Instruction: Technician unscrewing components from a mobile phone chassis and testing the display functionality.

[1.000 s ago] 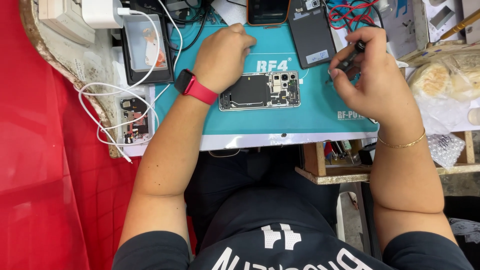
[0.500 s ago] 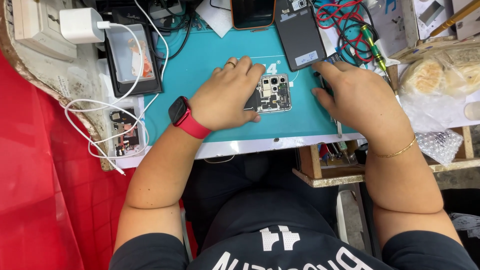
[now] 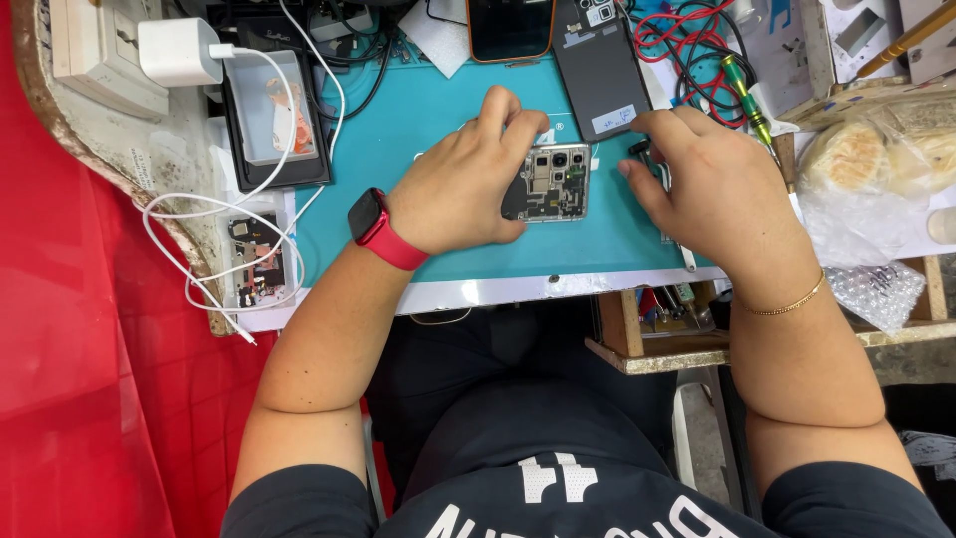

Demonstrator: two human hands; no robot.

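Already our phone (image 3: 550,183) lies back-off on the mat (image 3: 398,149), its boards bare. Our left hand (image 3: 468,184) clamps its left end; our right hand (image 3: 712,189), right of it, pinches a small tool (image 3: 642,151). Inner parts remain untouched, we judge.

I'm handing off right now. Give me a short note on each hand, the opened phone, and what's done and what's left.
Left hand: pressing the opened phone flat on the teal mat.
Right hand: closed on a small dark tool, tip beside the phone's right edge.
Done: back cover is off, camera modules and board exposed; a dark back cover lies above.
Left: the internal work; which screws are out cannot be told.
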